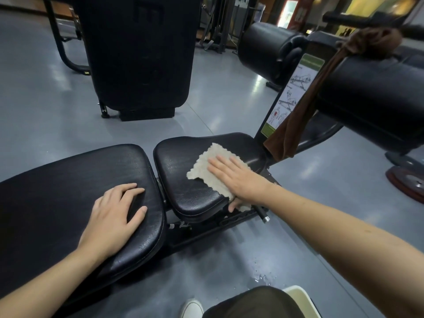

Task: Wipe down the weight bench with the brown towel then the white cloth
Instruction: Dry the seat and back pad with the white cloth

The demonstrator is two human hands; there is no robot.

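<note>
The black weight bench has a long back pad on the left and a smaller seat pad in the middle. The white cloth lies on the seat pad, and my right hand presses flat on it, thumb curled over the pad's near edge. My left hand rests palm down on the back pad's right end, fingers apart, holding nothing. The brown towel hangs from the padded roller at the upper right.
An instruction placard stands on the bench post behind the seat. Another black gym machine stands on the grey floor beyond. Water drops lie on the floor near my knee. A weight plate lies at the right edge.
</note>
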